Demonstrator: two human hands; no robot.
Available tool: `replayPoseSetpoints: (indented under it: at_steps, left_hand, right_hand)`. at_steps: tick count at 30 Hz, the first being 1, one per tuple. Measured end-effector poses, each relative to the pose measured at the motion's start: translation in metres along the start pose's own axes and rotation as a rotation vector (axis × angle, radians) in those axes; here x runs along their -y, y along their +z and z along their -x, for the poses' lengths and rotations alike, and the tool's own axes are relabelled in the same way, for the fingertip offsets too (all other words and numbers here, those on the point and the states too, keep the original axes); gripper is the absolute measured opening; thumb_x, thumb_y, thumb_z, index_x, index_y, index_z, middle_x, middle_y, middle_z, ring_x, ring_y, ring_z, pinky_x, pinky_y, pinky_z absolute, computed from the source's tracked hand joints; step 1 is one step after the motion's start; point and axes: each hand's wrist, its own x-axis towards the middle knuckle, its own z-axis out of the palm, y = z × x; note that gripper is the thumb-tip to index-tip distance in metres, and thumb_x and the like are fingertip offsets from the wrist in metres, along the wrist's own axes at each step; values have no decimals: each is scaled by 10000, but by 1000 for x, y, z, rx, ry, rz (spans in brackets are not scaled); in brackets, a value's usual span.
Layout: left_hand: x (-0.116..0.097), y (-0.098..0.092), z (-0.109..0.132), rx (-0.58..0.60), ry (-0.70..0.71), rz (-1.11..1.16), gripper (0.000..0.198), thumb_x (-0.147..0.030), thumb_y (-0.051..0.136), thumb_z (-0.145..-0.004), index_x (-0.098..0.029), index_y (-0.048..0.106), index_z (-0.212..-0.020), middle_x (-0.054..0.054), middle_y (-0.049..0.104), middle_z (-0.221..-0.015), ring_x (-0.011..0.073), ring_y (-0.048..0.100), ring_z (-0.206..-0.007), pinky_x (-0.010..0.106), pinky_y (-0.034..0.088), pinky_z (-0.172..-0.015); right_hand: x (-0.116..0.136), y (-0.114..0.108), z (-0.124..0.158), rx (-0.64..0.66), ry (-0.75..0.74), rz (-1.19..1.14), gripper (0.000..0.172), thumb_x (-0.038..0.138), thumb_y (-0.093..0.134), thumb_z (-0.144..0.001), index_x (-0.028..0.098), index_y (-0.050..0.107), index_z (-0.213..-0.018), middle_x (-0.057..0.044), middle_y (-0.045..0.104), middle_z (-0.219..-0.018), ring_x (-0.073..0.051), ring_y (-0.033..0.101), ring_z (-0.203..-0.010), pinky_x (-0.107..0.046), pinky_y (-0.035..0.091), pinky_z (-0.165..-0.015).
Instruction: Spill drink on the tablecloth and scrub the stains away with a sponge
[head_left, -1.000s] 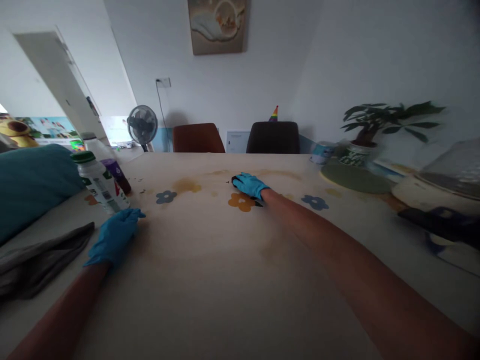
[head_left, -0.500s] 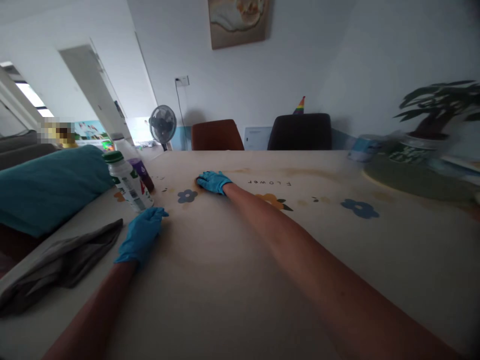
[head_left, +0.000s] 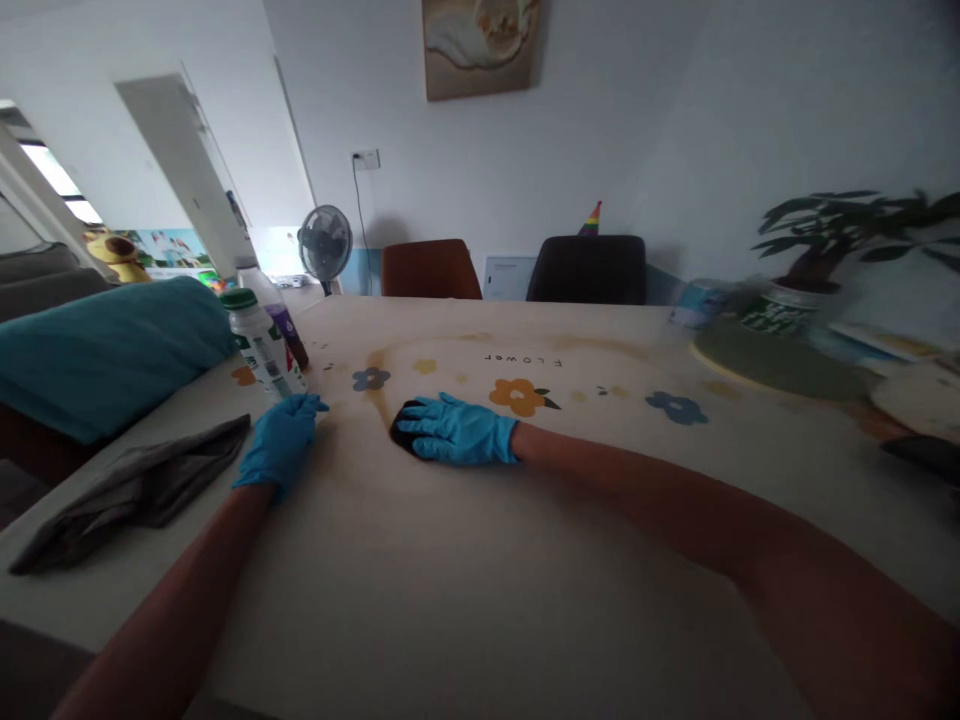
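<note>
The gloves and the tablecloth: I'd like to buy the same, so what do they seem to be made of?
Gloves: likely thin blue nitrile or similar rubber; matte, clinging skin-tight with fine creases. Tablecloth: probably wipeable plastic or coated fabric; smooth and flat, with printed flowers and a soft sheen. Neither is certain.

home dining room | table (head_left: 480, 560) | chairs (head_left: 430, 269) | potted plant (head_left: 825, 250) | fan (head_left: 325, 243)

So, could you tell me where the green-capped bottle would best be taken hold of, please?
Probably wrap the green-capped bottle round its mid-body, below the cap, coming from the near side, where the left hand lies close to its base. It stands upright, and a purple-labelled bottle crowds its far side.
</note>
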Motion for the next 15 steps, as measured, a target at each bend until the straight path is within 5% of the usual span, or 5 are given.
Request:
replayPoseSetpoints:
  at_steps: [9, 15]
  left_hand:
    - [14, -2, -2, 25, 30, 17, 305, -280, 506, -830, -147, 754, -948, 70, 728, -908, 199, 574, -721, 337, 526, -780]
    - [14, -5, 0, 38, 3, -14, 327, -236, 511, -793, -143, 760, -983, 31, 662, -764, 211, 570, -702, 337, 515, -746]
  right_hand:
    - [29, 18, 138, -20, 253, 82, 674, 634, 278, -1103, 342, 366, -1704, -32, 295, -1768, -295, 171, -1663, -635, 7, -1329]
    - [-5, 14, 178, -130, 622, 245, 725, 634, 221, -1092, 285, 374, -1710, -94, 322, -1760, -366, 249, -1638, -694, 149, -1304]
